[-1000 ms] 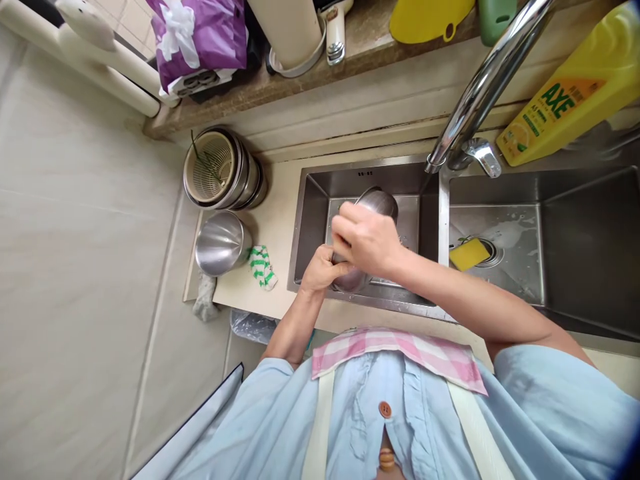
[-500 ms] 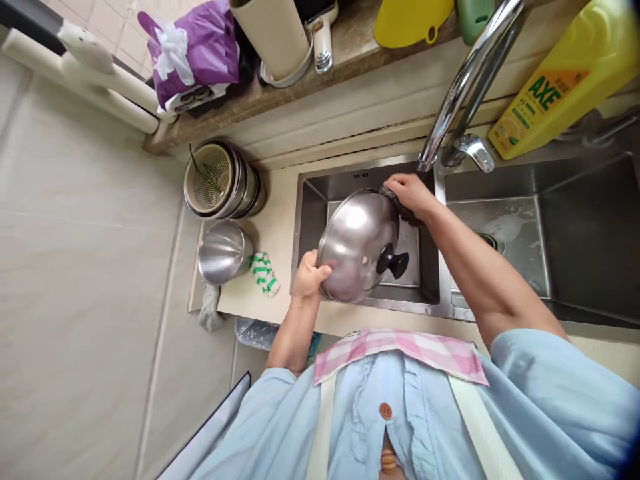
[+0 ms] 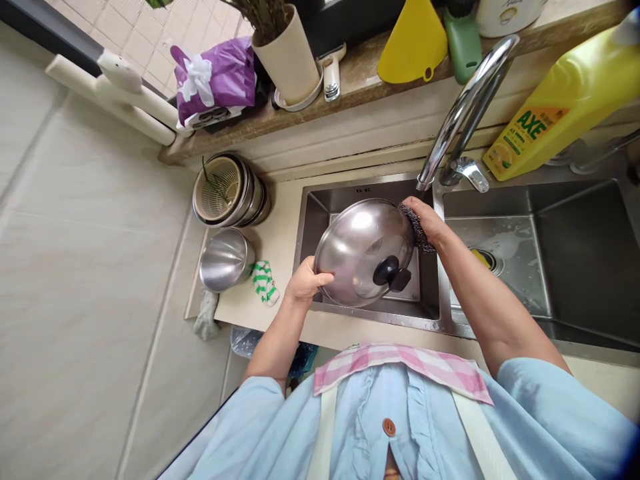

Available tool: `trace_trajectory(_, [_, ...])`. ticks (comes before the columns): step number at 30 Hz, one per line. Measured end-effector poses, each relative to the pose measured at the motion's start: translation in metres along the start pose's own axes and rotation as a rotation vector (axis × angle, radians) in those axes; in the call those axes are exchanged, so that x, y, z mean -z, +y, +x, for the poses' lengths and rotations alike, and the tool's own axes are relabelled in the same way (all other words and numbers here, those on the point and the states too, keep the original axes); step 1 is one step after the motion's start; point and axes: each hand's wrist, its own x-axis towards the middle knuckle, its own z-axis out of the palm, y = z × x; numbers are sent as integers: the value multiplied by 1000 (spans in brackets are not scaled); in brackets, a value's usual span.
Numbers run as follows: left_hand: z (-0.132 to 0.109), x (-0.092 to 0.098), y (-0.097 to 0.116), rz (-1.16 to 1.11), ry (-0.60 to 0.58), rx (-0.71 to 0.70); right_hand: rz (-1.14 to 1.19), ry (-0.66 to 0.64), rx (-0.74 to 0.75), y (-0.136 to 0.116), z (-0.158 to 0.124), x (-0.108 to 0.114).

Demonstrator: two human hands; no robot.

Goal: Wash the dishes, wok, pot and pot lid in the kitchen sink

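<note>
A shiny metal pot lid with a black knob is held tilted over the left sink basin, knob side toward me. My left hand grips the lid's left edge, thumb on its outer face. At the opposite rim, my right hand is closed on a dark steel wool scrubber, which touches the lid's right edge. The scrubber is partly hidden by the fingers and the lid. The chrome faucet stands just behind my right hand.
Right of the divider lies a second basin. A yellow detergent bottle stands behind it. On the left counter are stacked bowls with a strainer, a metal bowl and a green-striped cloth. A windowsill ledge holds a potted plant.
The lid has turned flatter, showing more of its face, and its knob has shifted slightly right and down. My right hand with the scrubber has moved a little right and down. The view has shifted.
</note>
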Motion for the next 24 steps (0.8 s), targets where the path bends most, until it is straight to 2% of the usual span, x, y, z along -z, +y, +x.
trace_trajectory(4, [2, -11, 17, 120, -102, 95, -191, -71, 113, -13, 2, -6])
trace_trajectory(10, [2, -24, 13, 131, 27, 22, -550, 62, 421, -15, 10, -27])
trace_trajectory(13, [1, -22, 15, 179, -19, -23, -724, 74, 532, -24, 4, -40])
trace_trajectory(17, [1, -20, 21, 272, -126, -65, -797, -33, 609, -49, -25, -68])
trace_trajectory(20, [0, -21, 21, 329, -122, -86, -802, -158, 645, -63, -41, -86])
trace_trajectory(22, [-2, -22, 22, 335, -115, -108, -819, -155, 612, -64, -37, -88])
trace_trajectory(24, [-5, -22, 23, 338, -121, -126, -830, -69, 553, -62, -27, -86])
